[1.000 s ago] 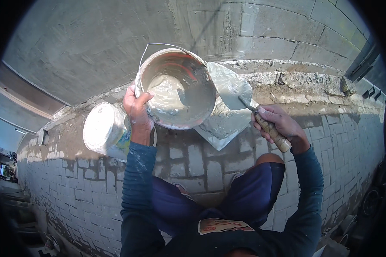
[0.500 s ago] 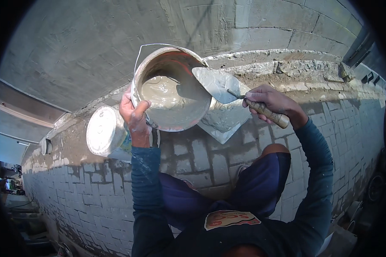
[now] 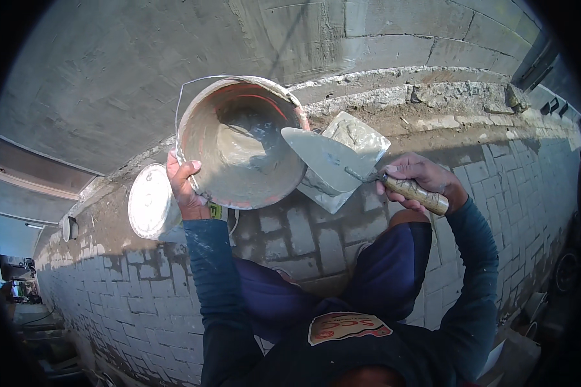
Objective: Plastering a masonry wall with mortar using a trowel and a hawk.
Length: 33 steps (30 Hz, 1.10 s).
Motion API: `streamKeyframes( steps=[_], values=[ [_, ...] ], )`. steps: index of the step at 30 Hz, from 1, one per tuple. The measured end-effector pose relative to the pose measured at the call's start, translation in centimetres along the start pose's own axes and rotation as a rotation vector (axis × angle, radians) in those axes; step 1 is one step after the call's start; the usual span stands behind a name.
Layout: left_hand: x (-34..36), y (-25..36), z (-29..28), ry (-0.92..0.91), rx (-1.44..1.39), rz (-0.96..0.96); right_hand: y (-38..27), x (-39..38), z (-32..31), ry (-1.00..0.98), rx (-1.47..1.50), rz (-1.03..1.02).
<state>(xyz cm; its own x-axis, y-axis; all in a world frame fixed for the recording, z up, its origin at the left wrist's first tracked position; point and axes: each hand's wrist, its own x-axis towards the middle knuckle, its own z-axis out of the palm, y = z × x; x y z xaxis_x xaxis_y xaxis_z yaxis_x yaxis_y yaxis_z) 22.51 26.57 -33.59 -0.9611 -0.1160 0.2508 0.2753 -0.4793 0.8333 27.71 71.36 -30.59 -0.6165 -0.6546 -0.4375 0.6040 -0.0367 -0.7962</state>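
My left hand (image 3: 186, 184) grips the left rim of a bucket (image 3: 200, 138), which is tilted so that its mouth faces me. Wet grey mortar (image 3: 248, 148) coats the inside and pools at the bottom. With my right hand (image 3: 419, 180) I hold a pointing trowel (image 3: 326, 158) by its wooden handle. The blade is at the bucket's right rim, its tip overlapping the mouth. Beneath the blade lies a flat, pale square board (image 3: 361, 135) with mortar on it, partly hidden by the trowel and bucket.
A second, pale lidded bucket (image 3: 155, 203) stands to the left, partly behind my left hand. Ahead rises a grey rendered wall (image 3: 142, 84) with a rough, broken ledge (image 3: 445, 97) along its foot. Paving blocks (image 3: 329, 248) cover the ground around my legs.
The bucket has shifted left and slightly toward me with my left hand. My right hand has drawn the trowel back and lower, uncovering more of the mortar board behind it.
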Motion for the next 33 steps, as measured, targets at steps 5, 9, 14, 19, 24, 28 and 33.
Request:
streamKeyframes(
  steps=[5,9,14,19,24,28,33],
  values=[
    [0.0,0.1,0.3,0.029,0.025,0.007,-0.1,-0.1,-1.0,-0.006,0.047,-0.112],
    [-0.2,0.0,0.4,0.131,0.025,-0.005,1.8,-1.2,-0.7,0.052,0.068,-0.218],
    [-0.2,0.0,0.5,0.106,-0.006,-0.036,2.3,-1.1,0.1,0.141,0.025,-0.236],
    [0.0,-0.9,0.3,0.061,-0.010,-0.065,2.1,-0.9,0.0,0.095,-0.010,-0.235],
    [0.4,-1.3,0.1,0.035,-0.024,-0.088,2.5,-0.7,-0.6,0.065,-0.034,-0.248],
    [0.7,-1.7,-0.5,0.061,-0.007,-0.071,2.7,-0.8,-0.7,0.077,-0.039,-0.275],
    [0.6,-1.9,-0.2,0.057,-0.035,-0.082,2.8,-0.9,-1.1,0.089,-0.084,-0.272]
  ],
)
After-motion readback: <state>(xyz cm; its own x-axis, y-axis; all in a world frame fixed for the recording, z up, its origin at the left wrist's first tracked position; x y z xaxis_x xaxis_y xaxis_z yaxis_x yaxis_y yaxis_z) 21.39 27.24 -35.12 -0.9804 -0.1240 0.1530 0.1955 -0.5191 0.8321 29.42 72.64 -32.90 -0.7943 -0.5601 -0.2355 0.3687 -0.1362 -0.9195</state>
